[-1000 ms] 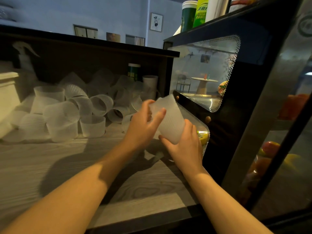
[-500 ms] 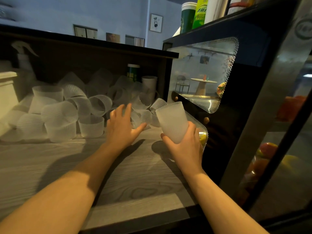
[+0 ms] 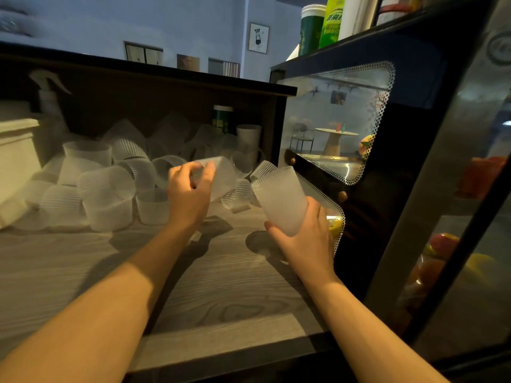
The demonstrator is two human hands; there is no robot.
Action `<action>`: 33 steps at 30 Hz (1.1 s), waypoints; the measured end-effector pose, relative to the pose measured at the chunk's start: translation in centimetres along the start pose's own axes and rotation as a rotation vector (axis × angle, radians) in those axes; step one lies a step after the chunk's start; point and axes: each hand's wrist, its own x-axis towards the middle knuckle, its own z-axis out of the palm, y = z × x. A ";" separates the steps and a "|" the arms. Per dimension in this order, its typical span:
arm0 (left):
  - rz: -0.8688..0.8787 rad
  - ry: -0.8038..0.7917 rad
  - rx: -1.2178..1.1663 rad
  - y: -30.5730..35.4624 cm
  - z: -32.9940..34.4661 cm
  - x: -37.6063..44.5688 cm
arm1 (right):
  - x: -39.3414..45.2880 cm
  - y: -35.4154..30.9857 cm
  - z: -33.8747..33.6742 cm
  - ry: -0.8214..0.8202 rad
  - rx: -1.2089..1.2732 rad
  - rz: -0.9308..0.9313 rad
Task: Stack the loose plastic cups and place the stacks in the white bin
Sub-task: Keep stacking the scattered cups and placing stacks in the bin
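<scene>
The stack of cups sits tilted in the right hand, lifted off the surface; that grip is clamped round its lower end, rim pointing up and left. The left hand holds a single ribbed cup on its side, fingers curled over the rim, grip clamped on it, just left of the stack. Behind both, loose cups lie heaped on the surface, some upright, some tipped. The white bin stands at the far left edge. A glass-fronted cabinet stands to the right.
</scene>
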 end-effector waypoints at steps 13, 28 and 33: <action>0.229 -0.329 -0.164 3.8 -0.1 -0.5 | -0.1 -0.5 0.2 -0.019 -0.128 -0.167; 0.111 -0.352 -0.004 2.3 2.2 -2.6 | 0.2 0.4 -0.1 0.024 0.018 0.020; 0.156 -0.283 0.273 -0.7 1.8 -0.7 | 0.3 0.5 -0.3 0.037 0.048 0.094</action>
